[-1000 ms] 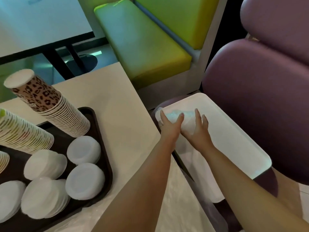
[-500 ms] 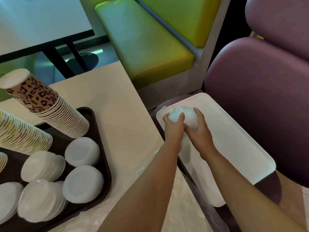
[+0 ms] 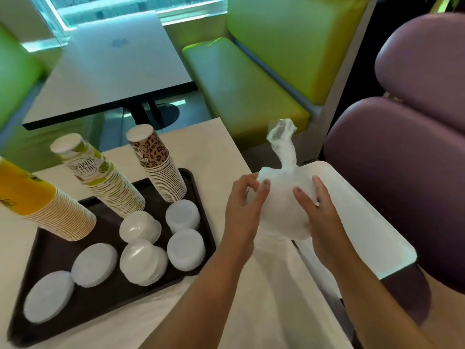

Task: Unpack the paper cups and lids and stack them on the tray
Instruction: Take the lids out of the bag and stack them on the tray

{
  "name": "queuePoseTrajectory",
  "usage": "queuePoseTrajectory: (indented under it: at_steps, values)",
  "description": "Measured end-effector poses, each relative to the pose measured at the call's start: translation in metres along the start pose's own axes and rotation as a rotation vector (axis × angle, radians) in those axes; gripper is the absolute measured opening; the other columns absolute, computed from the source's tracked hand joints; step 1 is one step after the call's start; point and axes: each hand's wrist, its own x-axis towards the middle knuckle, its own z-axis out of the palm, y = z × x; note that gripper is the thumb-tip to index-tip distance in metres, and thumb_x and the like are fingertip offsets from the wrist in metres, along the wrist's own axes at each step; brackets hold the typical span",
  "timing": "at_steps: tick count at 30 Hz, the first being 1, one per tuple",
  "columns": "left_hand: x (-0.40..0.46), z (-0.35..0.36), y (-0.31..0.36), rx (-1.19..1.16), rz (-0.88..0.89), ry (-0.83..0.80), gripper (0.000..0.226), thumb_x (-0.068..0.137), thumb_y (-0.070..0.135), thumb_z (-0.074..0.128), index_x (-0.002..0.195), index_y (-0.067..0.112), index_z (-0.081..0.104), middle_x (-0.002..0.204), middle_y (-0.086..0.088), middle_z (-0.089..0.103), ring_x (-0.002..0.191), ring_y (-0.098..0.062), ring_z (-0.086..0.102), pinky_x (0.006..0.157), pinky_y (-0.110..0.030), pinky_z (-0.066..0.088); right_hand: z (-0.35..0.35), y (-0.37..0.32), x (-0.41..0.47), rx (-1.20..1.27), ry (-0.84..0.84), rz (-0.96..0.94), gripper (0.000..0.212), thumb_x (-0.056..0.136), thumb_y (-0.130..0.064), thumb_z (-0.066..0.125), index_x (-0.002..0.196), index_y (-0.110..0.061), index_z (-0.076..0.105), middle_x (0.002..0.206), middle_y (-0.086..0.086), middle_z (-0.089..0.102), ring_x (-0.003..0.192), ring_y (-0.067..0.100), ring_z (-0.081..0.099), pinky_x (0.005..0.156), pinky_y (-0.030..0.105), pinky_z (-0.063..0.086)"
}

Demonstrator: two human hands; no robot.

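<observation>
Dark tray (image 3: 201,224): we see it on the left half of the pale table (image 3: 219,157), its right rim near the table's right edge.
Orange cups (image 3: 37,205): a leaning stack at the tray's far-left corner.
Lime-print cups (image 3: 100,180): a second leaning stack along the far rim, just right of the orange one.
Leopard cups (image 3: 158,165): a third stack at the far-right corner of the tray.
Loose lids (image 3: 141,258): white stacks across the tray's near and middle part; we judge the unpacking largely done.
Left hand (image 3: 242,210): over the table's right edge, fingers curled, fingertips pinching the left flank of the bundle.
Plastic bundle (image 3: 284,205): a white wrapped packet held between both hands, above the gap between the table and the white tray; its twisted neck (image 3: 281,139) points up and away. We cannot tell what it holds, though lids seem likely.
Right hand (image 3: 317,210): fingers spread and bent round the right flank, gripping the film.
White tray (image 3: 364,227): on the purple seat (image 3: 402,159), under and right of the bundle.
Step in hand: we judge it to be opening the wrap. We would steady the body with the right hand, work the neck loose with the left, and peel the film down without squeezing, as thin lids may buckle or spill.
</observation>
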Motion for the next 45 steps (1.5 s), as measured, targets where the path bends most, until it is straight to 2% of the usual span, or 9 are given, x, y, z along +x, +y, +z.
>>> queuePoseTrajectory:
  at_steps: [4,9,13,17,20,25,30,36,45]
  values:
    - [-0.035,-0.058,0.013,-0.117,-0.013,-0.034,0.040,0.077,0.033,0.075,0.072,0.004,0.049,0.107,-0.006,0.067,0.107,-0.032,0.060,0.093,-0.048,0.051,0.026,-0.006,-0.047,0.120,-0.280,0.016,0.080,0.056,-0.058,0.078,0.128,-0.038,0.048,0.117,-0.009,0.064,0.109,0.015,0.063,0.084,0.035,0.056]
    - [-0.092,-0.145,0.021,-0.010,-0.141,-0.133,0.032,0.075,0.043,0.073,0.104,0.036,0.061,0.122,0.001,0.058,0.108,-0.019,0.062,0.087,-0.038,0.056,0.075,0.006,-0.108,-0.062,-0.481,0.057,0.089,0.049,-0.050,0.085,0.128,-0.037,0.047,0.119,-0.005,0.064,0.109,0.015,0.062,0.088,0.038,0.055]
    - [-0.133,-0.204,0.018,0.133,-0.188,-0.253,0.043,0.084,0.034,0.064,0.123,0.030,0.047,0.125,0.003,0.055,0.108,-0.015,0.062,0.088,-0.036,0.055,0.115,0.017,-0.137,-0.382,-0.511,-0.020,0.090,0.051,-0.047,0.087,0.127,-0.041,0.040,0.128,-0.013,0.051,0.114,0.010,0.054,0.092,0.032,0.052]
    - [-0.163,-0.246,-0.003,0.175,-0.181,-0.121,0.035,0.090,0.016,0.062,0.119,0.029,0.049,0.121,0.003,0.061,0.109,-0.010,0.061,0.093,-0.036,0.053,0.149,0.035,-0.163,-0.578,-0.591,-0.186,0.078,0.066,-0.030,0.085,0.116,-0.058,0.031,0.129,-0.023,0.035,0.114,-0.005,0.041,0.085,0.004,0.037]
    - [-0.184,-0.264,-0.024,0.132,-0.188,-0.021,0.042,0.089,0.009,0.062,0.119,0.034,0.047,0.121,0.004,0.062,0.110,-0.009,0.061,0.093,-0.033,0.052,0.167,0.057,-0.177,-0.630,-0.657,-0.217,0.078,0.070,-0.028,0.082,0.126,-0.053,0.034,0.134,-0.022,0.033,0.120,-0.004,0.038,0.093,0.006,0.034]
    - [-0.206,-0.277,-0.051,0.305,-0.212,0.063,0.046,0.088,0.006,0.062,0.117,0.036,0.044,0.116,0.009,0.060,0.107,-0.001,0.058,0.079,-0.008,0.046,0.181,0.087,-0.192,-0.758,-0.666,-0.223,0.070,0.073,-0.031,0.080,0.128,-0.046,0.041,0.137,-0.018,0.034,0.122,0.007,0.040,0.098,0.024,0.044]
    - [-0.206,-0.279,-0.050,0.535,-0.042,0.041,0.048,0.082,0.029,0.071,0.119,0.043,0.045,0.123,0.022,0.043,0.116,0.005,0.042,0.089,-0.007,0.035,0.187,0.078,-0.196,-0.867,-0.524,-0.303,0.052,0.080,-0.031,0.074,0.125,-0.040,0.049,0.133,-0.020,0.036,0.120,0.005,0.031,0.095,0.013,0.028]
    - [-0.196,-0.271,-0.033,0.564,0.072,0.078,0.028,0.084,0.012,0.070,0.082,0.036,0.054,0.071,0.020,0.057,0.068,0.009,0.055,0.063,-0.006,0.040,0.195,0.064,-0.200,-0.857,-0.458,-0.442,0.008,0.082,-0.027,0.071,0.088,-0.026,0.065,0.096,-0.018,0.055,0.087,0.002,0.048,0.079,0.010,0.040]
    - [-0.188,-0.297,-0.022,0.399,0.000,0.082,0.025,0.087,0.007,0.065,0.071,0.024,0.055,0.065,0.006,0.056,0.062,-0.009,0.051,0.062,-0.026,0.044,0.180,0.052,-0.196,-0.680,-0.375,-0.266,0.016,0.083,-0.019,0.071,0.081,-0.027,0.057,0.083,-0.014,0.062,0.073,0.006,0.058,0.065,0.009,0.044]
